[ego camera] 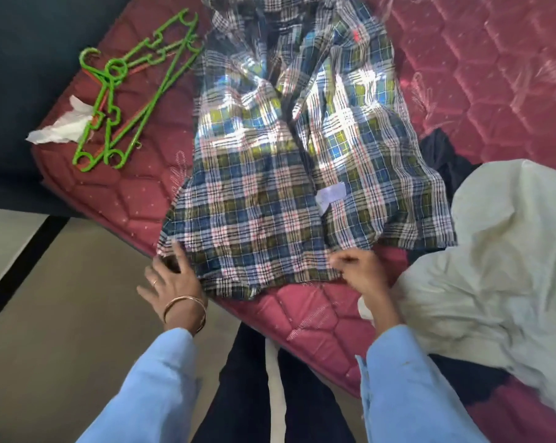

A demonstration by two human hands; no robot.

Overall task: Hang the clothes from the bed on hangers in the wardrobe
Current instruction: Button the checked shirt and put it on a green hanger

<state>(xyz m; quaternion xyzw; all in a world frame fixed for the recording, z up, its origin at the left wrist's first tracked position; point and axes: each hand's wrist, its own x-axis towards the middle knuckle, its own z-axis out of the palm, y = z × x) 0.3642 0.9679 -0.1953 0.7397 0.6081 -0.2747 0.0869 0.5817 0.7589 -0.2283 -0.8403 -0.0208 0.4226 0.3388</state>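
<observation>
Your left hand (171,279) lies spread and relaxed at the near left corner of the plaid shirt (289,161), fingertips on its hem; your right hand (363,273) is curled, apparently pinching the hem's near right edge, though blur hides the grip. The shirt is spread on the bed (494,75), the green hangers (132,91) far left, a white garment (494,251) right. Lift by the hem alone and the shirt may bunch or slide off the mattress edge.
</observation>
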